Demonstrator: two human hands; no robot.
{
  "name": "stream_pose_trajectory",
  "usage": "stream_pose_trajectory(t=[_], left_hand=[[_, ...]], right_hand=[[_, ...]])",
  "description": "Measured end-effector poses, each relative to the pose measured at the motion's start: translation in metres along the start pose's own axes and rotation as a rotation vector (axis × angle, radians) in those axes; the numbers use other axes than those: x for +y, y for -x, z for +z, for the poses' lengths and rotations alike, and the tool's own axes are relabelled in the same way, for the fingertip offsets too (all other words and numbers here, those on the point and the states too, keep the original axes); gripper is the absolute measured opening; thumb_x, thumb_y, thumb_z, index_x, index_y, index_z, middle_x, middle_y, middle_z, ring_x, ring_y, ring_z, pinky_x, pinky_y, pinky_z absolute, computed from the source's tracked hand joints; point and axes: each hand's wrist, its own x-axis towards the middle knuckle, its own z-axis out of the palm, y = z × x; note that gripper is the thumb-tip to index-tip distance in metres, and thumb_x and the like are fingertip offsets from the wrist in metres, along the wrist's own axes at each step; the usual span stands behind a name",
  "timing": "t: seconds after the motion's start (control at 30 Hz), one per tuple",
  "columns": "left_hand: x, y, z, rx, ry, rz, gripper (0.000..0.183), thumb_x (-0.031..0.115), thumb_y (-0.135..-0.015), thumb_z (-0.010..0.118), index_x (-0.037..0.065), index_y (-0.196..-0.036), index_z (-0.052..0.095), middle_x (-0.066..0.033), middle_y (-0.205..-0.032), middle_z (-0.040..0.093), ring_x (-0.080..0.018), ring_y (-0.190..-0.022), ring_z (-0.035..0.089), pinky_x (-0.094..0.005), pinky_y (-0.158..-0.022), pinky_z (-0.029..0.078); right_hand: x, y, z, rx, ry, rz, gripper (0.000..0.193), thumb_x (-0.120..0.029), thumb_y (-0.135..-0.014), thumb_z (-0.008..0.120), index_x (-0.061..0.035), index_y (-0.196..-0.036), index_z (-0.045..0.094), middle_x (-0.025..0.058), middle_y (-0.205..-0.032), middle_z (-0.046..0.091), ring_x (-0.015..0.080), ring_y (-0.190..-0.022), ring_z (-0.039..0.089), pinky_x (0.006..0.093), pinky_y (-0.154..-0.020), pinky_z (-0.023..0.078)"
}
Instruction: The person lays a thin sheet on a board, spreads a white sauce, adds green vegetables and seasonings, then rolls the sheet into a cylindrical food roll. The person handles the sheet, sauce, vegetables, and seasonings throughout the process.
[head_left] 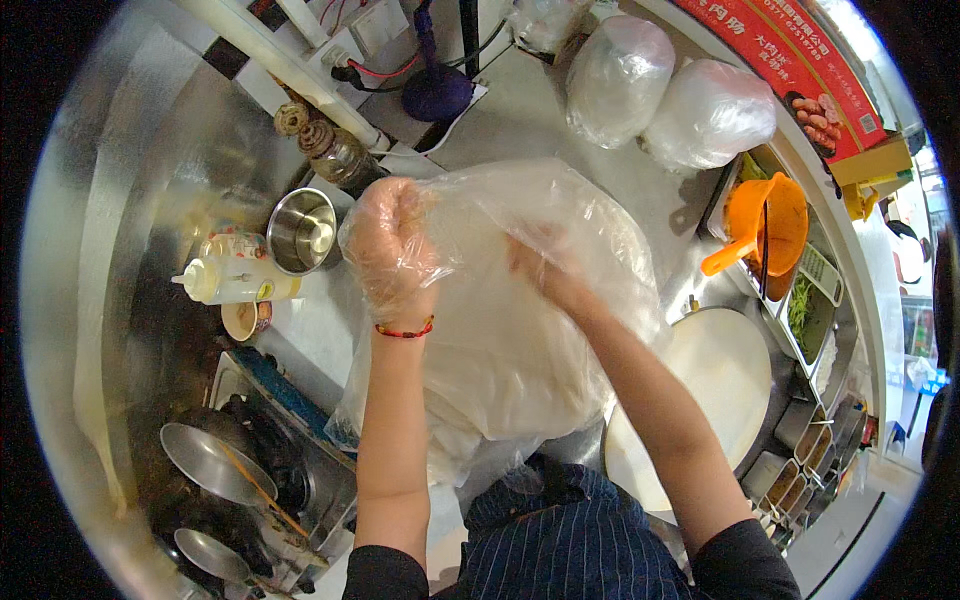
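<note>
Fingers of the left hand [392, 240] are resting curled under the plastic bag [500, 370]; remotely, I'm not confirming any grip. It's lying across the counter [500, 125], probably light, soft, slippery, wanting bunched-edge holds. The right hand [542, 264] is showing blurred, finger spread and hold untellable.
</note>
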Motion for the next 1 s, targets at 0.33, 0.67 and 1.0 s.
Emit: stream_pose_trajectory(t=[0.33,0.67,1.0], left_hand=[[-0.001,0.018,-0.003,0.001,-0.030,-0.029,0.008,0.009,-0.094,0.059,0.003,-0.092,0.063,-0.0128,-0.084,0.062,-0.0287,-0.077,0.060,-0.0387,-0.071,0.047],[0.056,0.064,-0.020,0.009,-0.070,0.217,0.017,0.005,-0.091,0.055,0.004,-0.104,0.067,-0.0119,-0.099,0.066,-0.0302,-0.091,0.060,-0.0421,-0.086,0.046],[-0.064,0.116,-0.017,-0.384,-0.056,-0.166,0.065,0.001,-0.085,0.053,0.007,-0.148,0.038,-0.0226,-0.137,0.051,-0.0393,-0.115,0.054,-0.0476,-0.103,0.040]], right_hand=[[-0.027,-0.027,-0.090,-0.103,0.572,0.017,0.059,-0.044,-0.087,0.070,-0.0097,-0.133,0.058,0.0187,-0.130,0.060,0.0353,-0.118,0.058,0.0392,-0.100,0.046],[-0.067,0.057,-0.175,-0.290,1.648,0.213,0.035,-0.027,-0.086,0.068,0.0022,-0.106,0.066,0.0195,-0.088,0.069,0.0343,-0.081,0.068,0.0436,-0.072,0.053],[-0.016,0.142,-0.090,-0.290,0.710,0.224,0.058,-0.050,-0.087,0.067,0.0031,-0.108,0.063,0.0255,-0.089,0.068,0.0391,-0.086,0.067,0.0443,-0.078,0.053]])
